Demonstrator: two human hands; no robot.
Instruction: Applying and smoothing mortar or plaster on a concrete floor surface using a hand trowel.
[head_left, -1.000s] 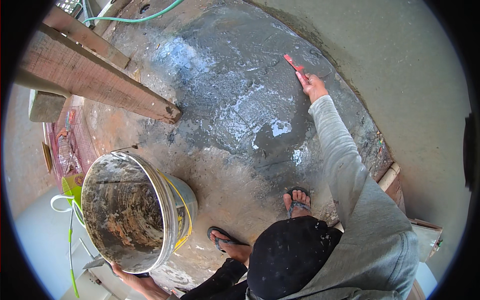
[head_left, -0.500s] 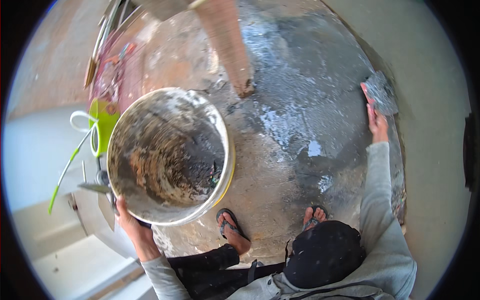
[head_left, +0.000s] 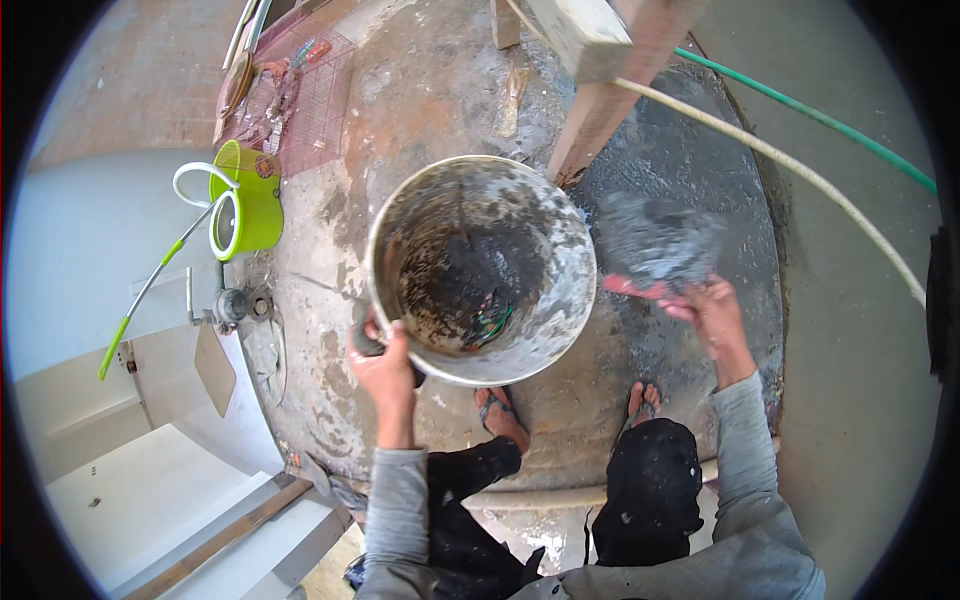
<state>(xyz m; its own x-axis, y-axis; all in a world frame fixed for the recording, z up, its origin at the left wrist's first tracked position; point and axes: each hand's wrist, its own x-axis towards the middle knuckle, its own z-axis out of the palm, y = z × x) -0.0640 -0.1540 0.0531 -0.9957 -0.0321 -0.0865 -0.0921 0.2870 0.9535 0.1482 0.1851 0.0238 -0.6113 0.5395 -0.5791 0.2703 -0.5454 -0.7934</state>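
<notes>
A large whitish bucket (head_left: 583, 300), its inside smeared with grey and brown residue, is tilted with its mouth toward me. My left hand (head_left: 385, 372) is closed at its near left rim, also around a dark-handled tool whose thin blade (head_left: 322, 284) points left; its kind is unclear. Scraps of green and red lie in the dark bottom of the bucket. To the right, my right hand (head_left: 712, 318) grips a red-handled hand brush (head_left: 640, 289). Its grey, bristle-like mass (head_left: 665, 240) is smeared by motion, beside the bucket's right rim.
A wooden post (head_left: 600, 125) stands just beyond the bucket. Cream (head_left: 790, 160) and green (head_left: 800, 105) hoses cross at far right, past the wet slab's edge (head_left: 778, 250). A lime-green bucket (head_left: 262, 210) and pink mesh (head_left: 315, 110) sit left. My sandalled feet are below.
The bucket and my left hand have shifted right in the view. My right hand has brought the brush leftward from the slab's right edge to beside the bucket. The hoses have come into view.
</notes>
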